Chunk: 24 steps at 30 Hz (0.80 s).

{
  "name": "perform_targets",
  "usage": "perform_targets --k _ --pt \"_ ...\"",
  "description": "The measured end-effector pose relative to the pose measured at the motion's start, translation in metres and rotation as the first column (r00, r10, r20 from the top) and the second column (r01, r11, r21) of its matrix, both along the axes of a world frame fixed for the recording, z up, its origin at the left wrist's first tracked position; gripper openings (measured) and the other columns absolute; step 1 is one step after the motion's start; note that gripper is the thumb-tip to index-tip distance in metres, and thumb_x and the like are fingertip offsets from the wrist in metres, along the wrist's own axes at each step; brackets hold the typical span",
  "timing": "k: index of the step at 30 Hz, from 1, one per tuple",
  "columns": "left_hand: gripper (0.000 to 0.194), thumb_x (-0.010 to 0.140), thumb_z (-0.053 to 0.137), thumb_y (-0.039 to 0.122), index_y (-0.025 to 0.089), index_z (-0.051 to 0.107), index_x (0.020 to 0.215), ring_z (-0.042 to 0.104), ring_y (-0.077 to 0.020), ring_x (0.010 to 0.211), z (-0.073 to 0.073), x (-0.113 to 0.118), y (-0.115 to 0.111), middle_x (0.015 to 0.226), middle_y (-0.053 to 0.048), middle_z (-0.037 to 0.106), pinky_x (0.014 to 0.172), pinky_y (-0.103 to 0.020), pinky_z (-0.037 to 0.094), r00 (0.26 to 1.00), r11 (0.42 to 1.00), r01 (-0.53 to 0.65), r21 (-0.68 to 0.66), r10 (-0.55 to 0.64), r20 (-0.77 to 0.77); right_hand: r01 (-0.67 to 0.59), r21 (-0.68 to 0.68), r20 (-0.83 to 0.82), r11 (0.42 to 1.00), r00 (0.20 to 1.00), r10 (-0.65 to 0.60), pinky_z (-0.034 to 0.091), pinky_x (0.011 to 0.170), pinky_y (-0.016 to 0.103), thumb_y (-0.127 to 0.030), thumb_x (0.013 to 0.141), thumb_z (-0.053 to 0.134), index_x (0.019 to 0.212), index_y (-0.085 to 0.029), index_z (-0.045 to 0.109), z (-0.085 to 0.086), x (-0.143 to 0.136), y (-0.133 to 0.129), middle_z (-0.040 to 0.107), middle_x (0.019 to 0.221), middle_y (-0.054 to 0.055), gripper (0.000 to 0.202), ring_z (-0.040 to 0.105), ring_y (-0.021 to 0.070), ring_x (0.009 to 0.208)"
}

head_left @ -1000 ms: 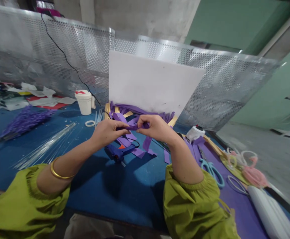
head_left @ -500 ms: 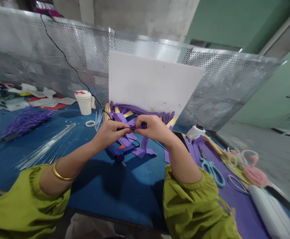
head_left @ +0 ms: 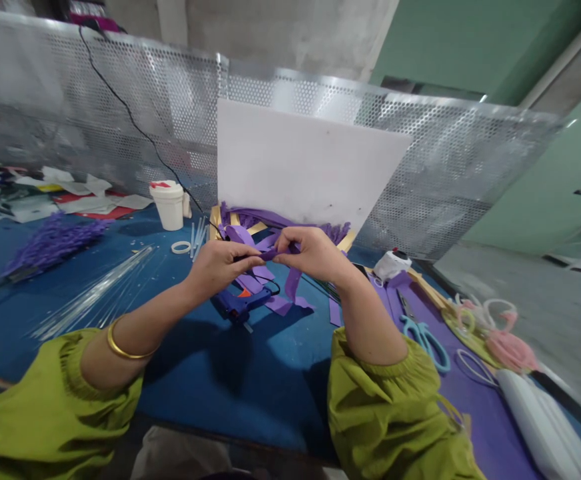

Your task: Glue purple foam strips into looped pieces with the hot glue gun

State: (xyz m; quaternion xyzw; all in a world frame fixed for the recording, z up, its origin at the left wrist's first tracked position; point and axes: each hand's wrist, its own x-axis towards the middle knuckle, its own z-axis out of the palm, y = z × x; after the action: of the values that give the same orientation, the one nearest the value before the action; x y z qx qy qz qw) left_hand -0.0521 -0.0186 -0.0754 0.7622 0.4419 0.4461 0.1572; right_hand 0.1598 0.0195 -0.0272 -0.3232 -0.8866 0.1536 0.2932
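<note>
Between my two hands, a narrow purple strip [head_left: 269, 255] is stretched over the table. My left hand [head_left: 225, 265] pinches its left end between thumb and fingers. The fingers of my right hand [head_left: 310, 253] are closed on the other end. Just below my left hand lies a blue glue gun [head_left: 235, 305] with an orange trigger. Loose purple strips [head_left: 293, 285] lie behind and beside the gun, partly hidden by my hands.
A white board [head_left: 305, 167] stands at the back. To the left are a white cup [head_left: 169, 205], a tape roll [head_left: 180, 247], clear strands [head_left: 95, 293] and a purple flower bunch [head_left: 53, 247]. Blue-handled scissors [head_left: 426, 340], white thread [head_left: 391, 265] and pink cord [head_left: 512, 350] lie right.
My right hand has moved slightly up and right, leaving more of the strip showing between my hands. My left hand has barely moved.
</note>
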Motion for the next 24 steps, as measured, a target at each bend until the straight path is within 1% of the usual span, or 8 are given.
perform_targets --k 3,6,11,15,19,24 --pt "0.029 0.086 0.066 0.043 0.018 0.08 0.081 0.068 -0.0169 0.065 0.002 0.0 -0.001 0.07 -0.003 0.076 0.061 -0.023 0.046 0.999 0.999 0.017 -0.028 -0.016 0.036 0.002 -0.016 0.005 1.0 1.0 -0.002 0.041 0.069 0.028 -0.019 0.076 0.07 0.067 -0.019 0.059 0.002 0.005 0.001 0.066 0.075 0.0 0.015 0.059 0.0143 0.074" --pt "0.027 0.083 0.07 0.042 0.018 0.081 0.083 0.07 -0.018 0.066 0.003 -0.001 -0.002 0.072 -0.004 0.077 0.063 -0.024 0.049 0.994 0.996 0.024 -0.084 -0.015 0.105 0.018 -0.017 0.002 1.0 1.0 -0.018 0.041 0.068 0.029 -0.02 0.076 0.07 0.067 -0.019 0.059 0.005 0.008 0.0 0.065 0.074 0.0 0.015 0.058 0.0145 0.073" --pt "0.026 0.084 0.068 0.041 0.019 0.08 0.077 0.071 -0.0181 0.069 0.004 -0.002 -0.003 0.074 -0.004 0.078 0.063 -0.024 0.049 0.996 0.999 0.023 -0.029 -0.02 0.084 0.034 -0.011 0.014 0.999 0.999 -0.034 0.041 0.067 0.03 -0.02 0.077 0.07 0.067 -0.02 0.058 0.009 0.011 -0.002 0.064 0.073 0.0 0.016 0.056 0.0151 0.072" --pt "0.023 0.081 0.072 0.04 0.019 0.082 0.084 0.073 -0.0196 0.072 0.003 -0.003 -0.002 0.077 -0.004 0.079 0.067 -0.025 0.053 0.988 0.996 0.021 -0.09 -0.007 0.154 0.052 -0.006 0.004 0.999 0.999 -0.052 0.041 0.066 0.03 -0.022 0.078 0.07 0.068 -0.02 0.06 0.012 0.015 -0.003 0.064 0.074 0.001 0.014 0.056 0.0154 0.071" --pt "0.023 0.081 0.071 0.039 0.019 0.081 0.08 0.071 -0.0178 0.067 0.002 -0.004 0.001 0.071 -0.003 0.077 0.064 -0.024 0.052 0.988 0.994 0.024 -0.105 -0.008 0.154 0.044 -0.01 0.002 0.999 0.999 -0.044 0.04 0.066 0.03 -0.023 0.077 0.071 0.07 -0.02 0.062 0.015 0.02 -0.002 0.065 0.076 0.001 0.012 0.057 0.0157 0.073" --pt "0.024 0.079 0.074 0.041 0.019 0.082 0.082 0.07 -0.018 0.065 0.001 -0.007 0.005 0.068 -0.003 0.076 0.063 -0.026 0.052 0.977 0.991 0.006 -0.131 0.021 0.211 0.052 -0.019 -0.033 0.998 0.998 -0.053 0.04 0.067 0.03 -0.023 0.077 0.071 0.069 -0.019 0.062 0.019 0.027 -0.001 0.066 0.075 0.001 0.012 0.056 0.0146 0.072"
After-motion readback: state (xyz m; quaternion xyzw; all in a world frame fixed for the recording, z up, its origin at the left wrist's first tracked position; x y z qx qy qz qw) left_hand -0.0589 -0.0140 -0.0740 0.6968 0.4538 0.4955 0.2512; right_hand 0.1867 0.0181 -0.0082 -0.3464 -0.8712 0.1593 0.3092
